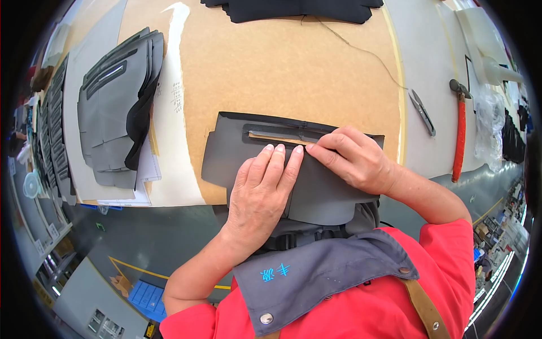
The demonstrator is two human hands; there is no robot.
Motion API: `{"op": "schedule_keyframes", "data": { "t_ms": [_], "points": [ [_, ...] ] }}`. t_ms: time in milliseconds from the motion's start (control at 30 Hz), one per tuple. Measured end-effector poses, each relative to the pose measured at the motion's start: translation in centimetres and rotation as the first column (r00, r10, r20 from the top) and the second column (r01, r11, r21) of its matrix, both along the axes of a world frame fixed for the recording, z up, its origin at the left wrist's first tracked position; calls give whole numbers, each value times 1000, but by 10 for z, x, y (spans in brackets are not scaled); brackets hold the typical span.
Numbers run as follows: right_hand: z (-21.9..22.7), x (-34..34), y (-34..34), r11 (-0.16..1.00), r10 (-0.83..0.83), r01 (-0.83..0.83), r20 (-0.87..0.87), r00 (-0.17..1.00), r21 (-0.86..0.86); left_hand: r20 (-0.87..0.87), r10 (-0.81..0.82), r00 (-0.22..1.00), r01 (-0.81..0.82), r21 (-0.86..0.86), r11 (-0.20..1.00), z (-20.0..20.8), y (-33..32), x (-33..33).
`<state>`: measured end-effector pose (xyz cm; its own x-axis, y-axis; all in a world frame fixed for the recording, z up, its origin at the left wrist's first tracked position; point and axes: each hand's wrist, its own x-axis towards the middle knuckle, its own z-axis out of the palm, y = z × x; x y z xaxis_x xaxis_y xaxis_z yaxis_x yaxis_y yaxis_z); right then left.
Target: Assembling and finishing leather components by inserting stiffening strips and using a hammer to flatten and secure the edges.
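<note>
A grey sheet-like panel [217, 164] with a black top edge lies at the table's near edge, its lower part hanging over. Near its top is a long narrow slot [276, 137] with a dark border, and the brown table top shows through it. My left hand [259, 189] rests flat on the panel, fingers stretched out and tips at the slot's lower edge. To the right, my right hand [358, 161] is closed in a pinch on the slot's lower border, its thumb and forefinger tips close to my left fingertips. What lies beneath those fingertips is hidden.
At left lies a stack of similar grey panels [116, 107]. Black pieces [299, 8] lie at the far edge, with a loose thread trailing right. Thread snips [422, 113] and a red-handled hammer [460, 135] lie at right, beside clear plastic [490, 121].
</note>
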<state>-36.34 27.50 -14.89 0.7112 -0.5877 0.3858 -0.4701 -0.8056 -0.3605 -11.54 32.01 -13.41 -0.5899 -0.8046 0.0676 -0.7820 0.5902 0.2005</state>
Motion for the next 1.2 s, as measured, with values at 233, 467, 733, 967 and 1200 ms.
{"op": "schedule_keyframes", "data": {
  "t_ms": [233, 467, 733, 967, 1200],
  "points": [
    [-3, -6, 4, 998, -47, 44, 42, 998, 50, 11, -13, 1000, 13, 2, 1000, 1, -1, 0],
    [0, -6, 0, 998, 31, -33, -37, 999, -57, -3, 26, 1000, -26, 5, 1000, 3, -1, -6],
    [1, -14, 7, 992, -98, 95, 31, 995, 84, 68, 34, 997, -30, -70, 997, 3, 1, -9],
    [2, -18, 7, 994, 11, -17, -57, 998, -105, 45, 8, 999, -6, -48, 999, 2, 7, -20],
    [-5, -23, 12, 993, -92, 89, 34, 995, 72, 60, 56, 997, -52, -67, 996, 2, 10, -27]
  ]
}}
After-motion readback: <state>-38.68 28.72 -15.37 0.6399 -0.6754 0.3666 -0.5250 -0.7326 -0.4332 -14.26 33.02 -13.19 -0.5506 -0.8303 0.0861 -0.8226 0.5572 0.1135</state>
